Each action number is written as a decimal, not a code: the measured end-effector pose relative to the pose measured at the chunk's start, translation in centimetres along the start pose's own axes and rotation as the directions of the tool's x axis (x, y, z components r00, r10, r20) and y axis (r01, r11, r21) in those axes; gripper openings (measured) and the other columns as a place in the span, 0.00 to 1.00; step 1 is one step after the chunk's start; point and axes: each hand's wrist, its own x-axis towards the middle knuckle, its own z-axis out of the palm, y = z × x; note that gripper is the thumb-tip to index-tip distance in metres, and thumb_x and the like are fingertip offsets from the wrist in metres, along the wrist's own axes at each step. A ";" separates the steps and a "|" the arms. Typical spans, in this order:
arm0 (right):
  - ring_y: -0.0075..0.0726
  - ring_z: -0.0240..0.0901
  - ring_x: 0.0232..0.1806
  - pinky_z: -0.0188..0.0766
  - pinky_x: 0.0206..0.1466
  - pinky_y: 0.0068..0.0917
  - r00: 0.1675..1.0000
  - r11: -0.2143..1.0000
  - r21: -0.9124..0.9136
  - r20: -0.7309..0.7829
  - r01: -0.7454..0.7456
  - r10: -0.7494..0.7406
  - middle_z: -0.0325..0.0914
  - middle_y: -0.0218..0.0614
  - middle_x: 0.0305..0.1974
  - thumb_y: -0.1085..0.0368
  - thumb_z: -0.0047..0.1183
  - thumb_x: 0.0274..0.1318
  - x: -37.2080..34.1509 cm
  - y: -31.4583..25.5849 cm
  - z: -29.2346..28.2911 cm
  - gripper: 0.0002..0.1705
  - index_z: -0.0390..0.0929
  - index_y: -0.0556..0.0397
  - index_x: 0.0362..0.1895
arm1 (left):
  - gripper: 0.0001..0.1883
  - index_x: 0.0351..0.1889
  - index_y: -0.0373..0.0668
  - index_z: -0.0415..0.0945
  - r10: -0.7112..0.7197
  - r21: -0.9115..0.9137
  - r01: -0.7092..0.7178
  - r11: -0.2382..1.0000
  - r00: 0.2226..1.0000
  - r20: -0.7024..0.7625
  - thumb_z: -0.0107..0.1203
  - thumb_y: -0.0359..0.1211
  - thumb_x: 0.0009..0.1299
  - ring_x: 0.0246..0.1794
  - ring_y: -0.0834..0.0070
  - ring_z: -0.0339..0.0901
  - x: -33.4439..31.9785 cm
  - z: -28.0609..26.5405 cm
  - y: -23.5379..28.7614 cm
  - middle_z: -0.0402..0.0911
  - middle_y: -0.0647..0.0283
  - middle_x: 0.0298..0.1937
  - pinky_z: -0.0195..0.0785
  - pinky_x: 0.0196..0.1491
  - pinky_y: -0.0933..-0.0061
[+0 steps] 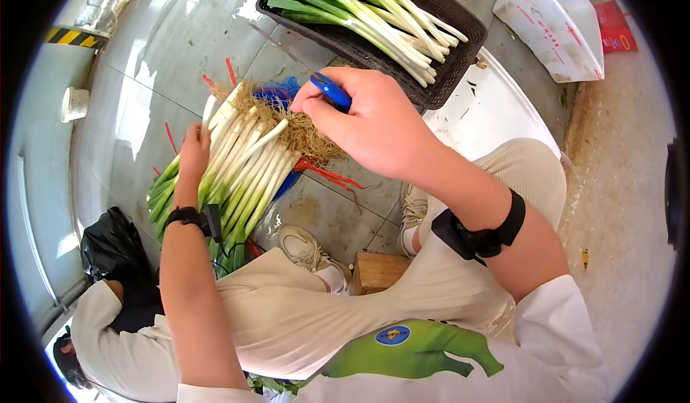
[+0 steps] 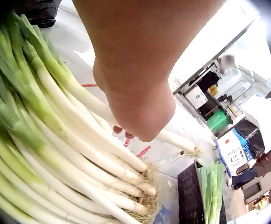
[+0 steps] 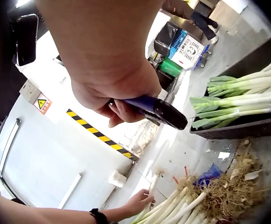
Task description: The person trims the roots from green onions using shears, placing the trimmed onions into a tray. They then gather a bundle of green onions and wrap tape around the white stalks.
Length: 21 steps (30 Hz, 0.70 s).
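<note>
My left hand [image 1: 194,153] grips one green onion [image 2: 177,140] by its white stalk, with the small root end sticking out past the fingers. It lies along the far side of a heap of green onions [image 1: 244,158], white stalks and shaggy roots towards the right, green leaves towards the lower left. Above the root end of the heap, my right hand [image 1: 377,119] holds a blue-and-black-handled knife [image 3: 166,112]. In the head view a thin blade-like line runs up and left from its handle. Loose, tangled roots [image 3: 236,191] lie beneath it.
Trimmed green onions [image 1: 374,15] lie in a dark woven crate [image 1: 456,22] ahead. Red ties [image 1: 330,175] and blue plastic [image 1: 277,92] show around the heap. A white foam box [image 1: 550,22] stands at the right, a black bag [image 1: 115,241] at the left, near another person [image 1: 118,331].
</note>
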 end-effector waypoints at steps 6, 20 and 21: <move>0.34 0.72 0.26 0.68 0.33 0.30 0.995 0.996 0.021 -0.038 0.089 -0.088 0.78 0.39 0.25 0.61 0.54 0.61 -0.1 -0.3 0.0 0.12 0.82 0.58 0.38 | 0.18 0.58 0.40 0.72 -0.010 -0.253 -0.017 0.967 0.994 -0.105 0.47 0.42 0.79 0.32 0.75 0.72 1.6 -6.2 6.1 0.77 0.63 0.35 0.68 0.39 0.71; 0.43 0.73 0.23 0.68 0.32 0.38 0.977 0.963 0.206 -0.159 0.173 -0.141 0.77 0.46 0.22 0.55 0.58 0.59 -1.4 -1.1 -1.8 0.17 0.79 0.59 0.30 | 0.16 0.55 0.38 0.71 0.448 0.075 -0.443 0.893 0.890 -0.080 0.52 0.40 0.79 0.25 0.61 0.75 -6.2 -10.9 28.1 0.78 0.52 0.30 0.67 0.31 0.64; 0.44 0.73 0.23 0.68 0.32 0.38 0.979 0.972 0.154 -0.130 0.176 -0.157 0.76 0.46 0.22 0.54 0.59 0.58 -1.7 -1.2 -2.0 0.18 0.79 0.58 0.30 | 0.17 0.52 0.39 0.70 0.471 0.068 -0.467 0.882 0.876 -0.106 0.55 0.41 0.77 0.30 0.53 0.79 -6.3 -10.3 27.9 0.82 0.50 0.36 0.70 0.34 0.61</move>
